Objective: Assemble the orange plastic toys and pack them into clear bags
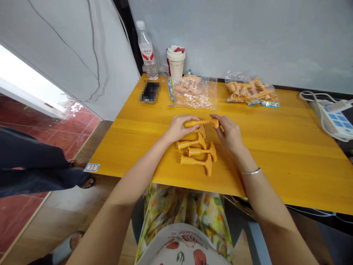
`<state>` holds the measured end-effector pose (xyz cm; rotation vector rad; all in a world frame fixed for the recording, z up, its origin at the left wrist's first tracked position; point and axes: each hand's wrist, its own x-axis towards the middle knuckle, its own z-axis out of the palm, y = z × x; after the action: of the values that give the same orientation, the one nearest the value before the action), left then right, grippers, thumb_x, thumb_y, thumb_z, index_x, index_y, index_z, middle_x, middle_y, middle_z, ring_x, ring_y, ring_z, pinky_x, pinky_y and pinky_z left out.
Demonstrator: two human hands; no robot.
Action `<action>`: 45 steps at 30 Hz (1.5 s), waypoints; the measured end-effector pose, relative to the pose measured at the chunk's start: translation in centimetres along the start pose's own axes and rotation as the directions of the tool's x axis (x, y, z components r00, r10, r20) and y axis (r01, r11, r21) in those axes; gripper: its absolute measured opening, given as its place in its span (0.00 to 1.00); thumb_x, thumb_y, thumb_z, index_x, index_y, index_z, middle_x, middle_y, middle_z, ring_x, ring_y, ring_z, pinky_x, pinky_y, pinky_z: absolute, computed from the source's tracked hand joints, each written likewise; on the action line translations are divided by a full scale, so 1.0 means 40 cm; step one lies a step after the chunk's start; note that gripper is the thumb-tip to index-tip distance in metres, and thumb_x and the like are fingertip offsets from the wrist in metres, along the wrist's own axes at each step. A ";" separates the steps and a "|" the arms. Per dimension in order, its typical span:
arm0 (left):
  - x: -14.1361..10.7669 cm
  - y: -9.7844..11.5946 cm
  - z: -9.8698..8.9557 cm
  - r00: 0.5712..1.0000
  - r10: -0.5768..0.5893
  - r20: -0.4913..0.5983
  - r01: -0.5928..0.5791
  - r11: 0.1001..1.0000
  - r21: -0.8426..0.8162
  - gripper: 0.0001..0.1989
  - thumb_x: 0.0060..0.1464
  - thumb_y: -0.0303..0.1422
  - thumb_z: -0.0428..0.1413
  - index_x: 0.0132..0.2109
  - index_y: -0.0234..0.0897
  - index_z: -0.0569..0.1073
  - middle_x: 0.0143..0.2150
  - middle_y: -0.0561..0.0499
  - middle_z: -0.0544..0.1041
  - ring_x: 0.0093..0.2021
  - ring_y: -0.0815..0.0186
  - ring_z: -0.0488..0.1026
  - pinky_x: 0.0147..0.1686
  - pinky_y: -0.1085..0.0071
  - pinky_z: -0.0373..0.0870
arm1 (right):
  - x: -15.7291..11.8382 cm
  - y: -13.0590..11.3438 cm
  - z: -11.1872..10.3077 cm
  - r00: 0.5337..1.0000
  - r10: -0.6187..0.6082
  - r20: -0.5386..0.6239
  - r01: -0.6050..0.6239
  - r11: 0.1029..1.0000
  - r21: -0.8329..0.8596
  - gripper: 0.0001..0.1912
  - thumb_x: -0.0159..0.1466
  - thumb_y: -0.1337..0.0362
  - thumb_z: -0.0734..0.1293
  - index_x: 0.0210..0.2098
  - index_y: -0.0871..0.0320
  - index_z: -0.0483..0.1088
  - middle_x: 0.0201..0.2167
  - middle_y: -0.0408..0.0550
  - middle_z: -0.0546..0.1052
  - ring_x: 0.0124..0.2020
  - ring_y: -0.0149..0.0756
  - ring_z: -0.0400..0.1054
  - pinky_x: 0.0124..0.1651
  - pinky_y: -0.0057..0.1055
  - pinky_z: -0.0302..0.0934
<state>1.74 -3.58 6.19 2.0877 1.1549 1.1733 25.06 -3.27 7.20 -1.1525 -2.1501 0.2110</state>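
My left hand (180,129) and my right hand (227,134) hold an orange plastic T-shaped piece (201,123) level above the yellow wooden table (261,154). The left hand wraps its ribbed shaft, and the right fingers rest at its wide head. Just below lie several similar orange pieces, such as one (197,162) nearest the table edge and another (201,151) above it. A further piece (201,131) is partly hidden under my left hand. A silver bangle (250,171) circles my right wrist.
Two clear plastic bags of orange pieces (193,92) (251,92) lie at the table's back. Behind them stand a water bottle (147,51) and a cream cup (175,60), beside a blurred phone (150,92). A power strip (335,119) sits right. A person's legs (33,165) stand left.
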 end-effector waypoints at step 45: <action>0.016 -0.099 -0.033 0.982 -0.187 0.019 0.168 0.919 0.358 0.13 0.55 0.38 0.63 0.47 0.40 0.81 0.40 0.47 0.73 0.46 0.58 0.73 0.51 0.62 0.69 | -0.006 0.005 0.046 0.940 0.242 0.242 -0.309 0.904 0.295 0.35 0.68 0.37 0.53 0.30 0.59 0.74 0.24 0.44 0.73 0.27 0.33 0.66 0.35 0.30 0.58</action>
<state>-0.95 -0.95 4.29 2.1953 1.5919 0.8682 24.11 -3.03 5.62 -1.2738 -2.0071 0.8165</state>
